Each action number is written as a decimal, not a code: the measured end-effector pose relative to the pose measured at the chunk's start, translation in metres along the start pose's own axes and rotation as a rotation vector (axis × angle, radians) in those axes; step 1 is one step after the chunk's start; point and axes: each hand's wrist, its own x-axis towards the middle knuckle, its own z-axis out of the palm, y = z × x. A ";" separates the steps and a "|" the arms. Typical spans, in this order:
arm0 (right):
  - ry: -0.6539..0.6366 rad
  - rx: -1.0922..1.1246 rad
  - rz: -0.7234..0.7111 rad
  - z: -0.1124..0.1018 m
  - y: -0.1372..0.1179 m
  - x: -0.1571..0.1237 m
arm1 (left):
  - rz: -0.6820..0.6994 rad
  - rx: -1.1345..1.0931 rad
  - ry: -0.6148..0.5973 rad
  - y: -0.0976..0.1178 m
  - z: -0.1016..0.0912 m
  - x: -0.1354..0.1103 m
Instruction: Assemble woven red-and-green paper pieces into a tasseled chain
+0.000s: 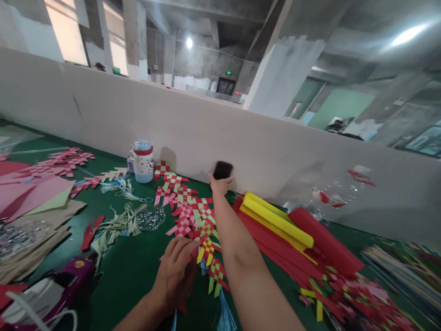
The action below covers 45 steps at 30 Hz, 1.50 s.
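Observation:
My right hand (222, 185) reaches out to the foot of the wall, its fingers around the lower part of a dark smartphone (223, 170) that stands upright there. Nearer to me, my left hand (177, 264) is closed above the green table, a red paper piece (194, 255) showing at its fingertips; most of that piece is hidden. Between and beyond my hands lie several woven paper fish (184, 214) in red, pink and green. A fish with yellow strips (207, 250) lies beside my left hand. A blue tassel (225, 312) hangs from the nearest red-and-green fish (217, 272).
A white partition (193, 128) borders the table (131, 285). Left are a lidded cup (143, 163), pale tassels (115, 225), a dish of beads (150, 217) and a purple-and-white device (51, 294). Right are yellow (279, 220) and red paper rolls (325, 239), paper scraps (354, 294) and a plastic bottle (344, 188).

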 end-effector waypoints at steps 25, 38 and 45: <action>0.197 0.040 -0.006 0.023 0.034 0.026 | 0.001 -0.102 -0.056 0.003 0.007 0.001; -0.054 -0.172 -0.624 -0.076 0.129 -0.031 | 0.004 -0.104 -0.052 0.009 -0.002 0.004; -0.165 -0.367 -0.977 -0.087 0.112 -0.018 | 0.005 -0.059 -0.085 0.011 0.003 0.002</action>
